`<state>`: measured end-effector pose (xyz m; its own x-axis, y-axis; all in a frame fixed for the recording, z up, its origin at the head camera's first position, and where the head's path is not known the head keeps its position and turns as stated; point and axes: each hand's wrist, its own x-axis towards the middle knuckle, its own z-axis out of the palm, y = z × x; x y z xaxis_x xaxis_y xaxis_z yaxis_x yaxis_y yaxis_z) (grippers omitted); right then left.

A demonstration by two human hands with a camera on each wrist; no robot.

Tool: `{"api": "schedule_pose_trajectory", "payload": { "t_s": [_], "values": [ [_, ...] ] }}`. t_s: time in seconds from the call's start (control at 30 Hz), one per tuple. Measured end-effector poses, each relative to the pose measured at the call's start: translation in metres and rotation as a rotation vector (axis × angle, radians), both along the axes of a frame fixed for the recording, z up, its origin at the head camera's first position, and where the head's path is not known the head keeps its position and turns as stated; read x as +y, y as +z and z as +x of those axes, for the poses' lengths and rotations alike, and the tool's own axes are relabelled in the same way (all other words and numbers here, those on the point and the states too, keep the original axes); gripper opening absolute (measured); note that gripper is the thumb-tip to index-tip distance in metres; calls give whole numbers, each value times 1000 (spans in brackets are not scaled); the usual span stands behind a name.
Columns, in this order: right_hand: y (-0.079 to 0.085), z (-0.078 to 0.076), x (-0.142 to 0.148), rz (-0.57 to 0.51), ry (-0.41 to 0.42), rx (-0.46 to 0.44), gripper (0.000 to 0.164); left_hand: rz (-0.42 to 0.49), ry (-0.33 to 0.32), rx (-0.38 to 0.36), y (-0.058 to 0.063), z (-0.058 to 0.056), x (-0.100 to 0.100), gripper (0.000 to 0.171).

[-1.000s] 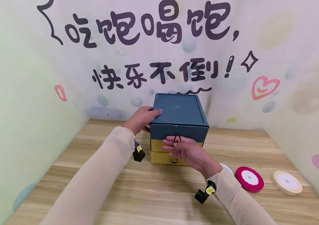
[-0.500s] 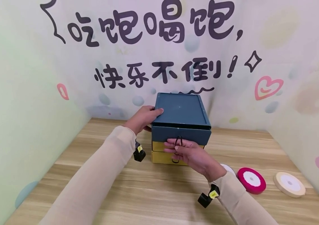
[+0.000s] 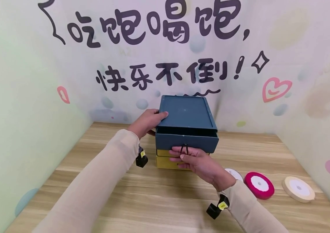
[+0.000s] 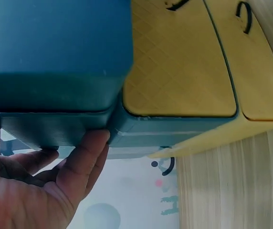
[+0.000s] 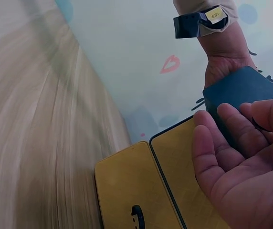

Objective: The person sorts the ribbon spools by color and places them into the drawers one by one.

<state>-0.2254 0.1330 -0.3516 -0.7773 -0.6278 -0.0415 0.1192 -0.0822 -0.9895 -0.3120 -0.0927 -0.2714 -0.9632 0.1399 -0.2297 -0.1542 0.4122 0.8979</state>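
A stacked drawer box (image 3: 185, 111) stands at the back of the wooden table, with a blue top section and two yellow drawers (image 3: 169, 162) below. Its blue drawer (image 3: 186, 141) is partly pulled out, a dark gap showing above its front. My left hand (image 3: 148, 121) grips the box's left side, thumb on the top edge; in the left wrist view the fingers (image 4: 86, 160) touch the blue side wall. My right hand (image 3: 196, 161) holds the black loop handle (image 3: 184, 149) on the drawer's front, fingers hooked through it. The drawer's inside is mostly hidden.
Right of the box lie a magenta ribbon roll (image 3: 259, 185), a cream ribbon roll (image 3: 298, 189) and a white roll (image 3: 234, 174) partly behind the right wrist. A printed cloth backdrop (image 3: 141, 58) rises behind the table (image 3: 141, 200).
The blue drawer has slid out toward me as my right hand moved back with its loop handle. My left hand stays on the box's side.
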Motion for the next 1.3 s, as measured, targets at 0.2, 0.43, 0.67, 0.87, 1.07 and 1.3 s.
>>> {"api": "schedule_pose_trajectory", "payload": {
  "t_s": [0.2,0.43,0.67,0.87,1.07,1.3],
  "values": [
    [0,5,-1,34,-3,17,44,5,-8,0,-1,0,-2,69],
    [-1,8,0,35,-2,28,44,-7,-16,16,-1,0,-1,65],
    [-2,12,1,47,-13,27,42,1,-13,20,-2,1,-1,64],
    [-2,14,2,46,-14,28,42,0,-24,24,0,1,0,64],
    [-2,17,2,44,-8,48,43,-11,-41,22,1,1,-1,65],
    [-2,21,2,45,-4,35,42,-21,-55,12,1,0,-1,66]
  ]
}}
